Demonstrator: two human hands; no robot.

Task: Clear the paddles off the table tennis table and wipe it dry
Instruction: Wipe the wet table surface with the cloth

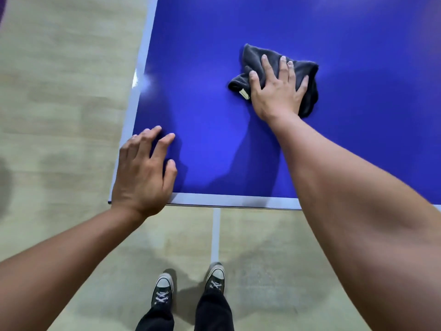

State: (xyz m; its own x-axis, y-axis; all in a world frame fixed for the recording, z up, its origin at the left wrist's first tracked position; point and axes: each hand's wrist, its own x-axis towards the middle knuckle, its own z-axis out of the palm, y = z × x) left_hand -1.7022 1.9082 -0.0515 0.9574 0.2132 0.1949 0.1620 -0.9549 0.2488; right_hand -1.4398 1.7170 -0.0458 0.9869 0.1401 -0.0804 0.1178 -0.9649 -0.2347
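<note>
- Floor (59, 91): pale, wood-look. It runs along the table's left side and its near end. A pale floor line (215, 235) leads up to the near edge.
- Table (238, 151): blue top with a pale border stripe (226, 200) along the left and near edges. Near-left corner in view. The blue carries on past the cloth, up and to the right, out of view. Glare patch (146, 82) by the left edge.
- Cloth (307, 75): dark grey, bunched, on the table well in from both edges.
- Right hand (276, 91): flat on the cloth, fingers straight and spread, pressing it down.
- Left hand (140, 177): at the near-left corner, fingers loosely bent, tips on the blue, holding nothing.
- Shoes (163, 290): dark lace-ups with pale toe caps, on the floor near the table's end.
</note>
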